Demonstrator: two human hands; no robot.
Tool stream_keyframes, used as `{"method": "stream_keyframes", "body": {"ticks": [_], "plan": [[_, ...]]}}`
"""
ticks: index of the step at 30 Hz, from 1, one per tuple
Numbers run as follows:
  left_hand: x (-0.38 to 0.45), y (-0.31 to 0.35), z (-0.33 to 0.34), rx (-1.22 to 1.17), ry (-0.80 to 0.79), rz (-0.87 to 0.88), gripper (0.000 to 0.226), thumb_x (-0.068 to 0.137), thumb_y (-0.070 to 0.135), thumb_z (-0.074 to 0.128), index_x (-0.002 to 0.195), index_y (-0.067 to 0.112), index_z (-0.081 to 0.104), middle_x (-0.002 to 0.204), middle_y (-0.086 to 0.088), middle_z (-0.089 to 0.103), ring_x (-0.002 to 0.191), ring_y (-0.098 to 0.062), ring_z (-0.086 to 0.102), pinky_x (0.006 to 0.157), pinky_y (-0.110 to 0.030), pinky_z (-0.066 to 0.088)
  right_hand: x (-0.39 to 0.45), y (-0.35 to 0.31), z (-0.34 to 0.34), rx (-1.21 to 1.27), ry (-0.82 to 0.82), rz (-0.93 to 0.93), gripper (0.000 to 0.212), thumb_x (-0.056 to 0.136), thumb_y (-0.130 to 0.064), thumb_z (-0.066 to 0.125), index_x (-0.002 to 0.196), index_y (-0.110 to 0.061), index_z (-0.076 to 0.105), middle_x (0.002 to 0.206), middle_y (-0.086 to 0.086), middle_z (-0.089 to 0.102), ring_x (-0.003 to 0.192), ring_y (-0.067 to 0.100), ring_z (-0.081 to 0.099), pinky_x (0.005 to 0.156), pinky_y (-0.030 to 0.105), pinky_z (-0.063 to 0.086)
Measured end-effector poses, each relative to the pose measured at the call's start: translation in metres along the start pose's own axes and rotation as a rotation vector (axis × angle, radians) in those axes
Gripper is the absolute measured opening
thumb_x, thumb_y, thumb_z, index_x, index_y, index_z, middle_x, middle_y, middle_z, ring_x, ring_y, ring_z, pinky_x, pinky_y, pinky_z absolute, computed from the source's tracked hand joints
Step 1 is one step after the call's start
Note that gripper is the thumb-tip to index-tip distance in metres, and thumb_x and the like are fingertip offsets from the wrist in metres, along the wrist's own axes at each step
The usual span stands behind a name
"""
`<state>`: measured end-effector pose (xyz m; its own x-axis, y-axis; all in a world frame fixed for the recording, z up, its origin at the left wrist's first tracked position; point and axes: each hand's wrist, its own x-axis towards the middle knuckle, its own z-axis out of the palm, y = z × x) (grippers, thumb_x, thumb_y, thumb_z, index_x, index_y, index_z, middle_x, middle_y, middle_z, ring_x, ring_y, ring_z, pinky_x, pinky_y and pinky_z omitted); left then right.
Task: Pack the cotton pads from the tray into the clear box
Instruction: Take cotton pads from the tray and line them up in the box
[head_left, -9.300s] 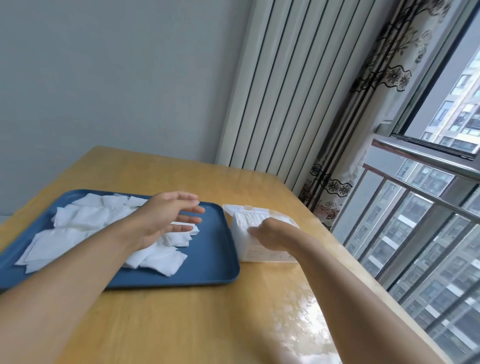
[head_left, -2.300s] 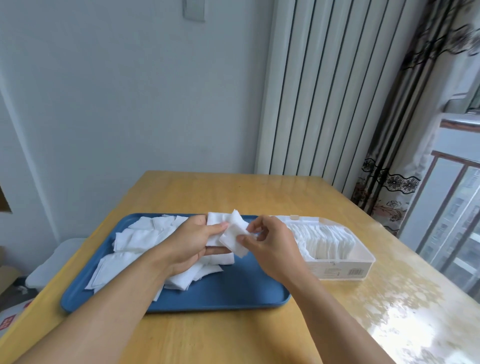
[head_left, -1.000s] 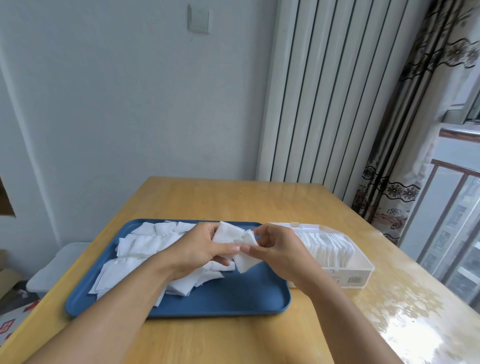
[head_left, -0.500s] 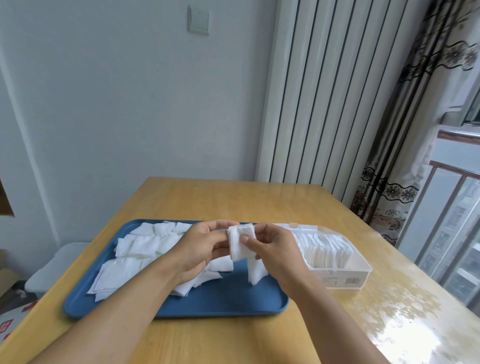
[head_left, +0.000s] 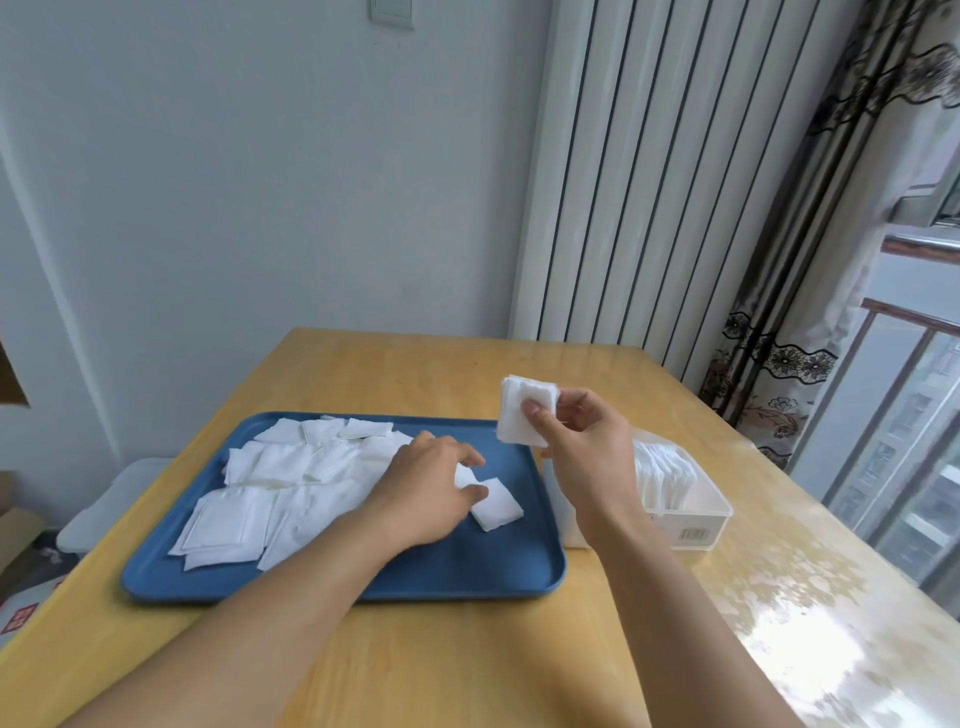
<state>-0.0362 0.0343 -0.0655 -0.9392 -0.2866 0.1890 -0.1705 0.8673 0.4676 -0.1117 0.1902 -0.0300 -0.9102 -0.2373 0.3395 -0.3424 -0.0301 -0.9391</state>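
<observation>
A person's right hand (head_left: 576, 441) pinches a small stack of cotton pads (head_left: 525, 415) between thumb and fingers, holding it upright and raised above the gap between the blue tray (head_left: 467, 571) and the clear box (head_left: 696, 512), apparently so the gathered squares stay aligned for slotting in; the left hand (head_left: 431, 493) lies low over the tray with its fingers reaching onto a loose pad (head_left: 496, 504) lying apart from the rest, seemingly to draw it in next (whether the fingers have actually closed on it cannot be told). The remaining pads (head_left: 280, 483) lie scattered and overlapping across the tray's left half; the box, just right of the tray on the wooden table (head_left: 467, 675), already holds a row of pads standing on edge (head_left: 660, 478), which would explain the vertical grip. By that showing, much packing remains.
</observation>
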Motion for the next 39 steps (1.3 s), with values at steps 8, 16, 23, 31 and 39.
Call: {"method": "stream_keyframes", "body": {"ticks": [8,16,23,31,39], "plan": [[0.045,0.026,-0.007,0.374,-0.447,-0.110,0.055,0.085,0.056,0.072,0.131,0.027,0.063,0.171,0.000,0.003,0.156,-0.025,-0.019,0.124,-0.041,-0.002,0.005,0.011,-0.002,-0.065,0.033,0.003,0.006,0.089,-0.027,0.075,0.091,-0.027,0.070,0.081,-0.014,0.073,0.074,0.000,0.067,0.071,0.031,0.057],[0.030,0.022,-0.007,-0.197,-0.146,-0.055,0.012,0.086,0.024,0.075,0.084,0.024,0.063,0.127,0.002,0.067,0.117,-0.014,0.062,0.099,-0.025,0.049,0.003,0.008,-0.004,-0.076,0.060,-0.039,0.004,0.090,-0.026,0.073,0.090,-0.025,0.069,0.083,-0.013,0.073,0.075,0.001,0.066,0.069,0.024,0.053],[0.002,-0.002,-0.024,-0.883,0.257,-0.314,0.030,0.084,0.006,0.079,0.107,0.019,0.066,0.090,-0.005,0.077,0.077,-0.020,0.073,0.061,-0.023,0.055,-0.002,0.001,-0.002,0.009,-0.089,-0.012,0.006,0.090,-0.027,0.075,0.095,-0.024,0.072,0.084,-0.009,0.074,0.077,0.002,0.067,0.067,0.015,0.049],[-0.005,-0.019,-0.024,-0.998,0.116,-0.326,0.020,0.085,-0.005,0.067,0.077,0.012,0.075,0.063,0.005,0.063,0.058,-0.006,0.051,0.060,-0.017,0.041,-0.015,0.001,0.014,-0.059,-0.437,-0.008,0.013,0.093,-0.025,0.074,0.099,-0.013,0.071,0.087,0.004,0.077,0.068,0.010,0.060,0.060,0.028,0.048],[-0.005,-0.010,-0.028,-1.302,-0.083,-0.170,0.028,0.104,0.003,0.046,0.113,-0.007,0.071,0.117,-0.023,0.072,0.110,-0.031,0.070,0.103,-0.039,0.053,-0.014,0.009,0.016,-0.054,-0.297,0.057,0.008,0.091,-0.025,0.076,0.094,-0.020,0.070,0.077,-0.005,0.075,0.057,0.001,0.057,0.056,0.024,0.047]]}}
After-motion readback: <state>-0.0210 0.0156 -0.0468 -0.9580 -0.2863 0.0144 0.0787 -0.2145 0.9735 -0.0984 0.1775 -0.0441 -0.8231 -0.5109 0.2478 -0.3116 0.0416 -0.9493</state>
